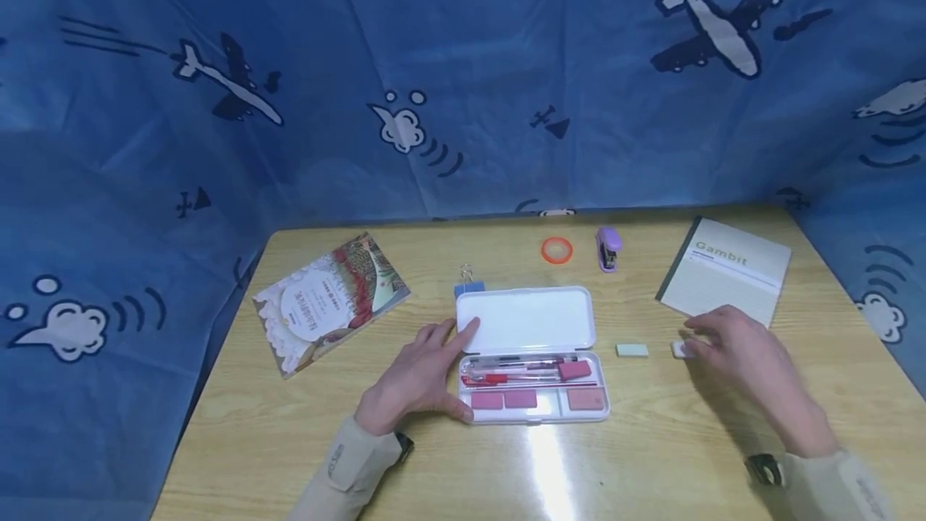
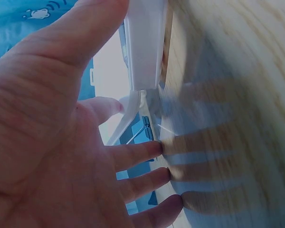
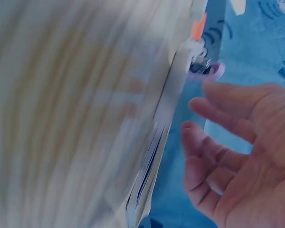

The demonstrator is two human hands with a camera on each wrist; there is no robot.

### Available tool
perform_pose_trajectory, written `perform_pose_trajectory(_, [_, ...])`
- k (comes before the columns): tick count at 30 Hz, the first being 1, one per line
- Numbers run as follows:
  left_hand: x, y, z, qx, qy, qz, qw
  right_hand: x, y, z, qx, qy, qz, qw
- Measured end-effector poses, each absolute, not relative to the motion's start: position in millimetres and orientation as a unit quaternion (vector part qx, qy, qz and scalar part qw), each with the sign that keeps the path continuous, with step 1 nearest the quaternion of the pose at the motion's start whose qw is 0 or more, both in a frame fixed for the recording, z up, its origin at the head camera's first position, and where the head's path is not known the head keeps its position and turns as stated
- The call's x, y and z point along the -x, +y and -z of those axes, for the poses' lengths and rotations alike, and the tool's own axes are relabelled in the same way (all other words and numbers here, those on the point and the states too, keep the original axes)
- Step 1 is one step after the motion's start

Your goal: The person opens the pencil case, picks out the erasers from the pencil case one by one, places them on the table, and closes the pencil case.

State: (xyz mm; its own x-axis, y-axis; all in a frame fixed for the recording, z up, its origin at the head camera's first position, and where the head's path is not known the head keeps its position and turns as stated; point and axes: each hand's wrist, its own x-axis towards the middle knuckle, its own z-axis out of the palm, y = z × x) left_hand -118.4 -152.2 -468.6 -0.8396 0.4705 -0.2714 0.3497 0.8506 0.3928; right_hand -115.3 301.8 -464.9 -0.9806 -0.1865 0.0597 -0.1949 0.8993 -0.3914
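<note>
A white pencil case (image 1: 534, 423) lies with its lid (image 1: 526, 320) swung back, holding several pens (image 1: 506, 378) and several pink eraser-like blocks (image 1: 520, 399). My left hand (image 1: 423, 372) rests at its left end, index finger over the lid and thumb by the tray's front corner. In the left wrist view, the straight fingers (image 2: 137, 156) of this hand touch the table beside the case's end. My right hand (image 1: 748, 352) is at a small white block (image 1: 682, 350), fingers loosely bent; the right wrist view shows nothing between them. Left of that block lies a pale green block (image 1: 633, 350).
Behind the lid is a blue binder clip (image 1: 469, 289). Farther back are an orange tape ring (image 1: 557, 250) and a purple stapler (image 1: 609, 249). A notebook (image 1: 731, 272) lies at the right, a printed booklet (image 1: 329, 304) at the left. A blue curtain (image 1: 463, 87) hangs behind the table.
</note>
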Motion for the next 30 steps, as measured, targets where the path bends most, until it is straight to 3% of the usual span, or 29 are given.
perform_pose_trajectory(7, [118.0, -152.3, 470.8, -0.211, 0.945, -0.174, 0.181, 109.8, 259.1, 463.8, -0.173, -0.936, -0.296, 0.081])
perform_pose_trajectory(20, [118.7, -151.4, 470.6, -0.212, 0.945, -0.172, 0.182, 109.5, 194.9, 468.9, -0.234, -0.937, -0.257, -0.020])
perform_pose_trajectory(30, [118.3, -151.5, 469.4, -0.211, 0.945, -0.173, 0.182, 113.3, 183.0, 469.4, -0.267, -0.945, -0.189, -0.007])
